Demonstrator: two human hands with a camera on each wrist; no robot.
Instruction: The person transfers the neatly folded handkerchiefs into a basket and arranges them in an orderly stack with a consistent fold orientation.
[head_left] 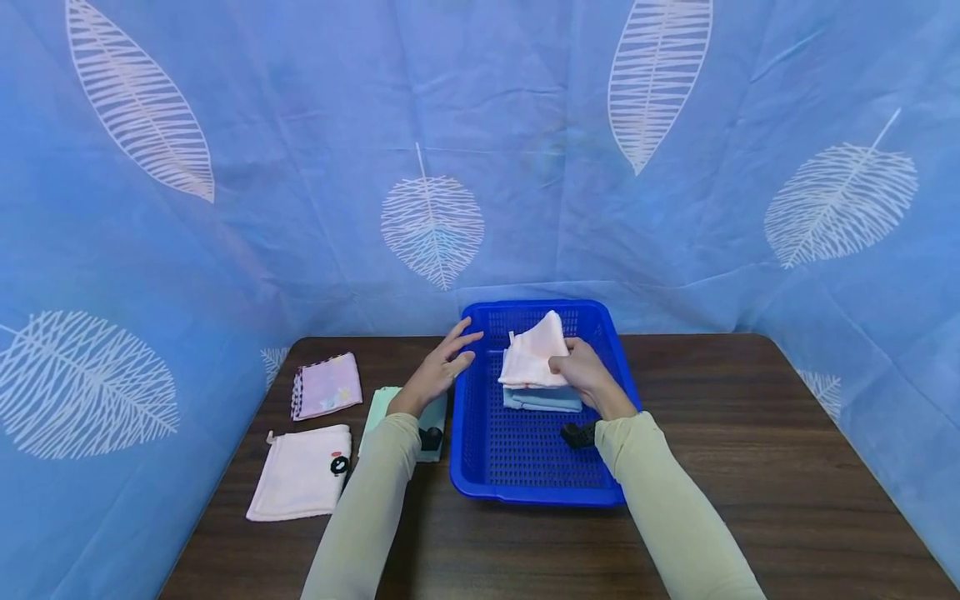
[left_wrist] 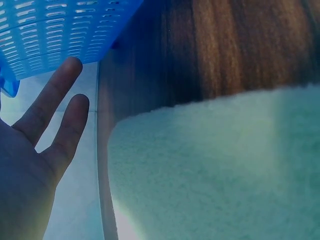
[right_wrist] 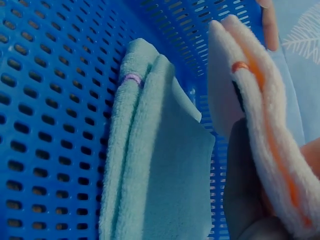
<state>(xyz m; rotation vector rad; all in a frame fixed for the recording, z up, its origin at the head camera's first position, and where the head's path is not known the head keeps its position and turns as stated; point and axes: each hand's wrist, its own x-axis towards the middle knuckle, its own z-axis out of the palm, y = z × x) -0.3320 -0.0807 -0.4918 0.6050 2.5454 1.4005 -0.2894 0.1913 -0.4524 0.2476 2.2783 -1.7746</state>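
At left we see a lilac cloth (head_left: pixel 330 388) and a white cloth (head_left: pixel 300 475) laid apart, presumably so neither covers the other. Past a green cloth (left_wrist: pixel 210 170), the left grip (head_left: pixel 431 375) spreads its fingers, holding nothing. Over the blue basket (head_left: pixel 525 493), where a blue cloth (head_left: pixel 542 401) lies, a pink cloth (head_left: pixel 531 358) is pinched by the right grip (head_left: pixel 589 375) (likely to keep its folds together). We count five cloths, one basket.
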